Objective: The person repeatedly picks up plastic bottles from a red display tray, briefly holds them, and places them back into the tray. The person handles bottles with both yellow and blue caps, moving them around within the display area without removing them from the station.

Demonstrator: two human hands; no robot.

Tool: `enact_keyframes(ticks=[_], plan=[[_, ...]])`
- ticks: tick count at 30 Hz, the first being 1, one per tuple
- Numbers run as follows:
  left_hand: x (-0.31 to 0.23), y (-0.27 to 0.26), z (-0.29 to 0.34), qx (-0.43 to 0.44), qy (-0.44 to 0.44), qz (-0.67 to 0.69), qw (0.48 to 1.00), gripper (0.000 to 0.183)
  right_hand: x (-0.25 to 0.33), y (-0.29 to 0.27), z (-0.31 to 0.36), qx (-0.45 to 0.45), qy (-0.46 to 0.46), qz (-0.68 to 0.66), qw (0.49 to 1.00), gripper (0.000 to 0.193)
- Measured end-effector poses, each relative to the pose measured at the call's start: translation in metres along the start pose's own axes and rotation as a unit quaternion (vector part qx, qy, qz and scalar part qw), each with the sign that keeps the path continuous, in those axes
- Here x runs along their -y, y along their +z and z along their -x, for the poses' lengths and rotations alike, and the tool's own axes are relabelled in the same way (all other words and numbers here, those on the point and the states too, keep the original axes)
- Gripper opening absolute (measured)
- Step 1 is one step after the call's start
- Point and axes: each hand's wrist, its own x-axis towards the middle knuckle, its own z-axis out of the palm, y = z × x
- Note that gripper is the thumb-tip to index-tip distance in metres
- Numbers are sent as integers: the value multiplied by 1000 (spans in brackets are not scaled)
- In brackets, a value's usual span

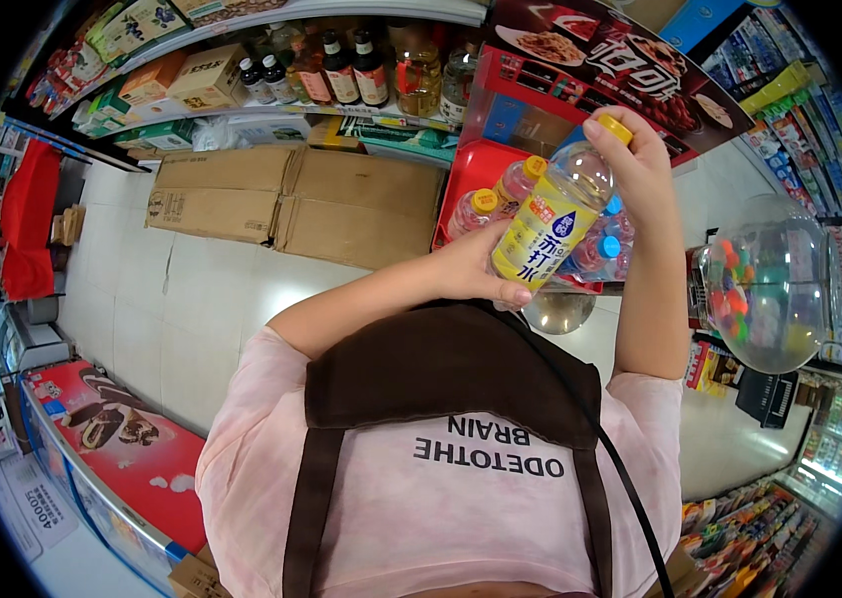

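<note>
A clear plastic drink bottle [553, 211] with a yellow label and yellow cap is held tilted in front of my chest. My left hand [476, 267] wraps round its lower part, the thumb lying over the label near the base. At the upper end, my right hand [635, 154] grips the yellow cap between thumb and fingers. Just beyond the bottle, a red display tray [476, 159] holds more bottles, some with yellow caps [485, 201] and others with blue caps [608, 246]. The held bottle hides part of the tray.
Flattened cardboard [356, 204] lies on the tiled floor [127, 244] to the left. Behind it stands a shelf [242, 115] with sauce bottles and boxes. A red-topped freezer chest [117, 448] is at lower left. A clear globe of colourful balls [770, 284] stands at right.
</note>
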Motion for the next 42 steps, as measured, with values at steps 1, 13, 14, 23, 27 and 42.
enact_keyframes(ticks=[1,13,14,23,27,42], plan=[[-8,4,2,-7,-16,10,1000,75,-4,-1,-2,14,14,3,1000,27],[12,-1,2,-69,54,-158,984,87,-2,5,-3,42,-4,35,999,30],[10,-1,2,-71,27,-165,983,90,0,6,-2,44,-1,45,998,30],[5,-5,-1,-73,12,-260,963,88,8,9,15,54,-26,43,997,24],[2,-6,-3,-71,60,-225,970,80,11,11,25,41,-62,134,988,24],[8,-10,-11,-87,136,-53,985,68,-18,7,28,85,-107,306,942,30]])
